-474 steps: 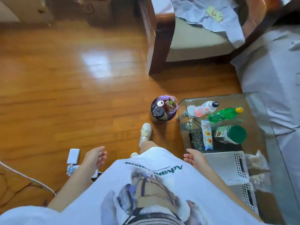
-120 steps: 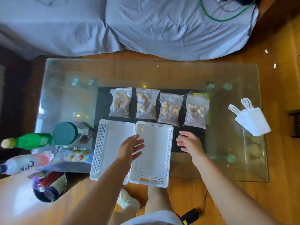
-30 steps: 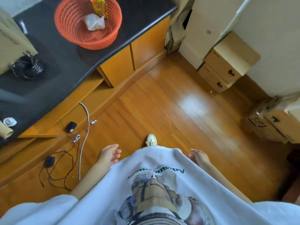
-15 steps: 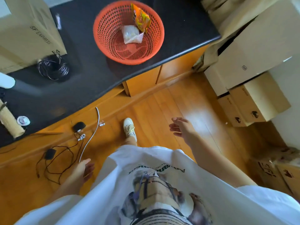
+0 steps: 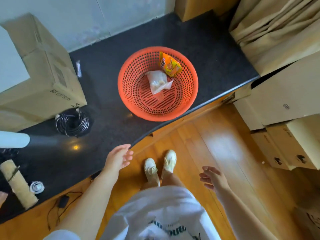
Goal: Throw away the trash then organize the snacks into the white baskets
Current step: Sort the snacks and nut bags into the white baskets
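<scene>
An orange perforated basket (image 5: 138,104) stands on a black counter (image 5: 107,54) in front of me. Inside it lie an orange snack packet (image 5: 170,64) and a clear bag of nuts (image 5: 158,81). My left hand (image 5: 118,157) hovers over the counter's front edge, below and left of the basket, fingers relaxed and holding nothing. My right hand (image 5: 213,178) hangs over the wooden floor to the right, fingers loosely curled, also holding nothing. No white baskets are in view.
A cardboard box (image 5: 39,71) and a coil of black cable (image 5: 72,122) sit on the counter's left side, with a beige roll (image 5: 18,185) and a small round cap (image 5: 36,187) nearer me. More cardboard boxes (image 5: 284,146) and a curtain (image 5: 270,26) stand at right.
I have stepped up to the counter, so the orange basket now sits closer and more central. My left hand rose from my side to the counter edge; my right hand dropped lower.
</scene>
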